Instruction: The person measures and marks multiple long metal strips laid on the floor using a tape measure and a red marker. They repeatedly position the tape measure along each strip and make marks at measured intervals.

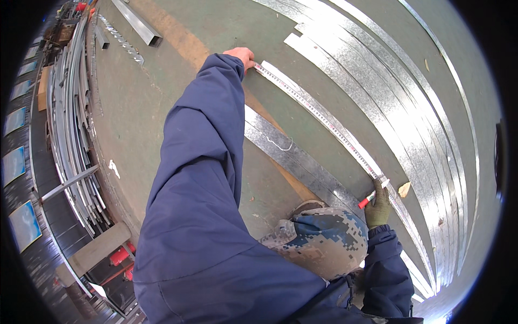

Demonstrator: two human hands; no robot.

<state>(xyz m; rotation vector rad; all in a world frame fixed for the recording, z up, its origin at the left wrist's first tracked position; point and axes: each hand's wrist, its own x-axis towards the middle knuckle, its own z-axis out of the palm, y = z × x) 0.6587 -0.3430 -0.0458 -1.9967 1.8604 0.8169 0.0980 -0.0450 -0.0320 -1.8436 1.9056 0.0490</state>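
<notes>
My bare left hand (242, 56), at the end of the outstretched left arm, pinches the far end of a measuring tape (324, 114). The tape runs along a narrow shiny metal strip (273, 68) on the floor, back toward my right side. In a dark green glove, my right hand (379, 208) is closed around a marker with a red end (366, 201). Its fingertips rest at the tape and the strip's edge. My bent knee (329, 235), in camouflage trousers, is just left of that hand, over a wider metal strip (302, 159) with a white string on it.
Several long sheet-metal strips (372, 81) lie on the green floor to the right. At the left, long metal profiles (70, 119) are stacked beside a grey beam (97, 254). A square metal tube (137, 24) lies at the far left. A dry leaf (404, 189) is near my right hand.
</notes>
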